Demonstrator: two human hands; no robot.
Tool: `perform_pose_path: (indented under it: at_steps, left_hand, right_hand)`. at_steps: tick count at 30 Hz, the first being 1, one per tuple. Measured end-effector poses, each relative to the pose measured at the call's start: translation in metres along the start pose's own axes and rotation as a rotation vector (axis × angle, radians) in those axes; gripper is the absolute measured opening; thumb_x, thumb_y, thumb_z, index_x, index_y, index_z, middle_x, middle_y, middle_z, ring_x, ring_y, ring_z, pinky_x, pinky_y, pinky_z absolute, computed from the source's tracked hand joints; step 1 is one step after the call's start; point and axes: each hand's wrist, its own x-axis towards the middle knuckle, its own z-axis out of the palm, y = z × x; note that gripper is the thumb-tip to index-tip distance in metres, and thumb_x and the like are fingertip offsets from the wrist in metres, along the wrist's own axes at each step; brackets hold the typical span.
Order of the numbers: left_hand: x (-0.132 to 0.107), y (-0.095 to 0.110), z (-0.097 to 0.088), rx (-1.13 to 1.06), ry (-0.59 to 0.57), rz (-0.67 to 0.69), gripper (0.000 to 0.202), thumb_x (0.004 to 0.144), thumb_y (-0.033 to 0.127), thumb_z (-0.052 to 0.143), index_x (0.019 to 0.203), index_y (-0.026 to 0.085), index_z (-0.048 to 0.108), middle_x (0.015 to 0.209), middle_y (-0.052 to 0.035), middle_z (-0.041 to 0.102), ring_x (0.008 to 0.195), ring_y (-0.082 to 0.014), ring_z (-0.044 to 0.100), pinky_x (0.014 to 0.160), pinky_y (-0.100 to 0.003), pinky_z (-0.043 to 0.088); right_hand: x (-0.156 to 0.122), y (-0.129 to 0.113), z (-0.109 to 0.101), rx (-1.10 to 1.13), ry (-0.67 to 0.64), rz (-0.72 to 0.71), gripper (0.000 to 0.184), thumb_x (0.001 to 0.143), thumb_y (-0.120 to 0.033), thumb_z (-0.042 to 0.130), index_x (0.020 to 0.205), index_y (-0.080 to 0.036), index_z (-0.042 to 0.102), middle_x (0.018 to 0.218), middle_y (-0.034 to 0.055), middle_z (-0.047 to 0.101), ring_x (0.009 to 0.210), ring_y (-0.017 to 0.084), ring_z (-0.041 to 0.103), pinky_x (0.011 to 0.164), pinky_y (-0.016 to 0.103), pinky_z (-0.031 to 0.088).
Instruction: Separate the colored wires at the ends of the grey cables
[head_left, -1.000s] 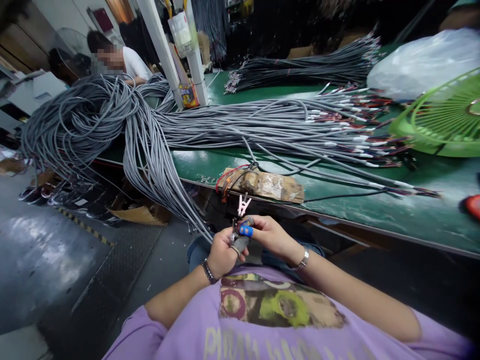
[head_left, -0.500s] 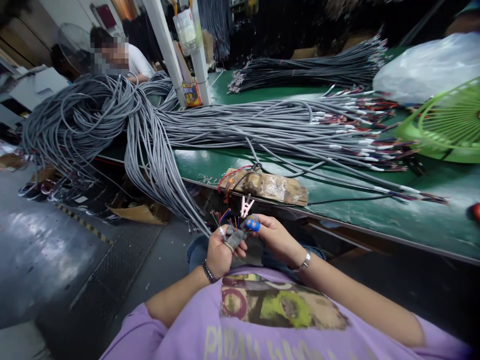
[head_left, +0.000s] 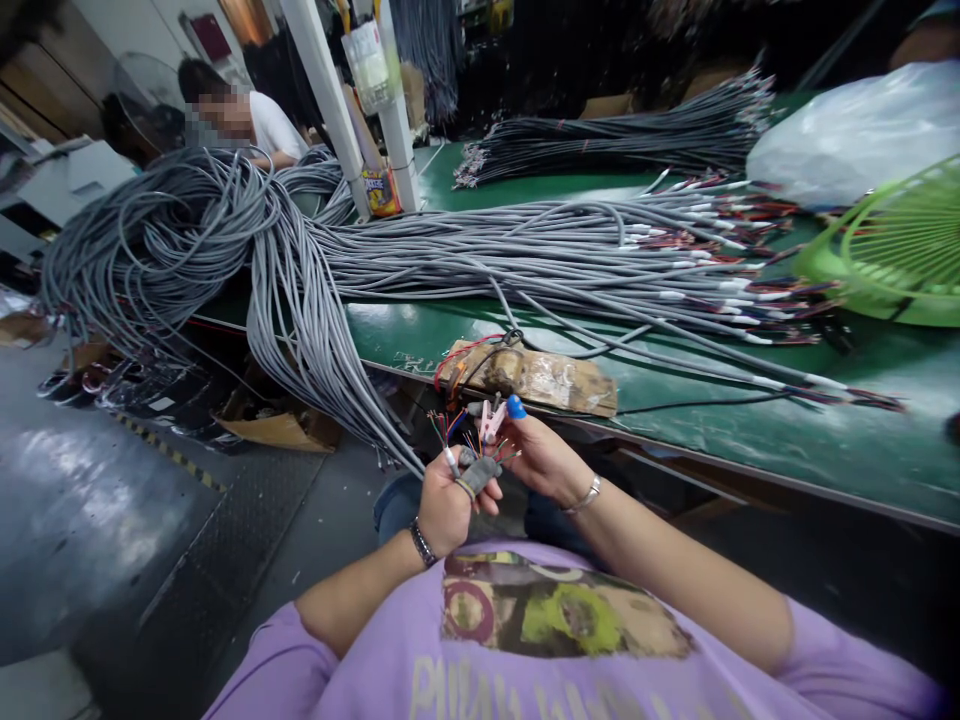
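Note:
My left hand is closed round the end of a grey cable, with grey covers on some fingers. Thin coloured wires fan out of the cable end above the fist, and more bare-tipped wires stick out past the covered fingertips. Just to the right, my right hand has its thumb, wrapped in blue, and a grey-covered finger on either side of a pink clip, seemingly pinching it. This clip sits at the bench edge, below a worn wooden block. The other right fingers are partly hidden.
Grey cables lie across the green bench and hang off its front edge at left. Behind them are a dark cable bundle, a white plastic bag and a green fan. A co-worker sits at the far left.
My right hand has moved up and slightly left, away from the wires at my left fingers, and its thumb and finger are now at the pink clip. My left hand keeps its hold.

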Motion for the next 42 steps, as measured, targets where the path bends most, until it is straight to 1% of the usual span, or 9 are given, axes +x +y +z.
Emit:
perform_pose_path:
  at_steps: [7, 18, 21, 25, 29, 33, 36, 39, 42]
  left_hand:
    - [0.003, -0.003, 0.002, 0.012, 0.016, -0.02, 0.038, 0.072, 0.051, 0.07, 0.068, 0.016, 0.055, 0.052, 0.0008, 0.063, 0.035, -0.007, 0.052, 0.036, -0.017, 0.027]
    - [-0.008, -0.001, -0.008, 0.004, -0.021, 0.037, 0.037, 0.075, 0.05, 0.07, 0.069, 0.015, 0.056, 0.055, -0.0004, 0.065, 0.037, -0.0071, 0.054, 0.036, -0.017, 0.029]
    - [-0.013, -0.003, -0.01, 0.012, -0.036, 0.053, 0.038, 0.075, 0.05, 0.07, 0.069, 0.015, 0.058, 0.055, -0.0012, 0.066, 0.038, -0.0073, 0.055, 0.036, -0.016, 0.03]
    - [-0.013, -0.004, -0.009, -0.042, 0.018, 0.083, 0.036, 0.076, 0.049, 0.07, 0.073, 0.015, 0.059, 0.057, -0.0009, 0.066, 0.038, -0.0067, 0.055, 0.036, -0.016, 0.03]
    - [-0.009, -0.003, -0.005, -0.062, 0.045, 0.114, 0.034, 0.076, 0.047, 0.07, 0.074, 0.015, 0.059, 0.057, -0.0002, 0.065, 0.037, -0.0062, 0.054, 0.036, -0.015, 0.029]
    - [-0.005, -0.003, -0.002, -0.061, 0.07, 0.106, 0.033, 0.076, 0.045, 0.07, 0.071, 0.015, 0.056, 0.055, 0.0006, 0.065, 0.037, -0.007, 0.055, 0.036, -0.016, 0.029]
    - [-0.002, -0.003, -0.001, -0.058, 0.081, 0.093, 0.033, 0.075, 0.044, 0.07, 0.069, 0.016, 0.055, 0.054, 0.001, 0.064, 0.036, -0.007, 0.054, 0.036, -0.016, 0.029]
    - [-0.001, -0.003, 0.0, -0.048, 0.087, 0.068, 0.034, 0.074, 0.045, 0.07, 0.069, 0.016, 0.054, 0.053, 0.0012, 0.063, 0.035, -0.0066, 0.053, 0.035, -0.016, 0.027]
    - [-0.001, -0.003, 0.0, -0.028, 0.078, 0.055, 0.036, 0.075, 0.047, 0.07, 0.069, 0.016, 0.053, 0.053, 0.0012, 0.063, 0.035, -0.0063, 0.052, 0.035, -0.016, 0.027]
  right_hand:
    - [0.004, 0.002, 0.003, 0.07, 0.054, -0.005, 0.033, 0.073, -0.051, 0.074, 0.073, -0.018, 0.069, 0.066, 0.0013, 0.064, 0.058, 0.012, 0.054, 0.057, 0.025, 0.045]
    - [-0.005, -0.001, 0.003, 0.128, -0.037, 0.068, 0.048, 0.08, -0.066, 0.057, 0.083, -0.019, 0.068, 0.072, 0.0012, 0.065, 0.058, 0.011, 0.054, 0.055, 0.024, 0.046]
    - [-0.007, -0.003, 0.004, 0.137, -0.034, 0.105, 0.043, 0.079, -0.06, 0.063, 0.083, -0.018, 0.069, 0.074, 0.0018, 0.067, 0.061, 0.011, 0.056, 0.055, 0.023, 0.047]
    - [-0.006, -0.001, 0.005, 0.101, -0.033, 0.048, 0.032, 0.076, -0.048, 0.073, 0.081, -0.016, 0.07, 0.069, 0.0011, 0.066, 0.059, 0.01, 0.056, 0.055, 0.022, 0.046]
    - [-0.003, 0.003, 0.003, 0.093, -0.036, 0.008, 0.034, 0.076, -0.05, 0.073, 0.079, -0.016, 0.07, 0.069, 0.0017, 0.067, 0.057, 0.01, 0.056, 0.054, 0.023, 0.047]
    - [0.0, 0.004, 0.003, 0.143, -0.019, 0.055, 0.031, 0.078, -0.049, 0.071, 0.077, -0.018, 0.07, 0.074, 0.0018, 0.071, 0.057, 0.011, 0.057, 0.055, 0.024, 0.05]
    - [0.003, 0.005, 0.004, 0.205, 0.016, 0.064, 0.026, 0.078, -0.044, 0.073, 0.074, -0.02, 0.069, 0.072, 0.0004, 0.071, 0.059, 0.011, 0.06, 0.057, 0.023, 0.052]
    - [0.006, 0.007, 0.004, 0.221, 0.037, 0.037, 0.022, 0.077, -0.041, 0.075, 0.075, -0.02, 0.069, 0.071, -0.0011, 0.072, 0.061, 0.01, 0.061, 0.059, 0.021, 0.052]
    - [0.006, 0.009, 0.004, 0.202, 0.023, 0.031, 0.025, 0.077, -0.044, 0.074, 0.078, -0.02, 0.068, 0.072, -0.0007, 0.071, 0.06, 0.01, 0.06, 0.058, 0.022, 0.051]
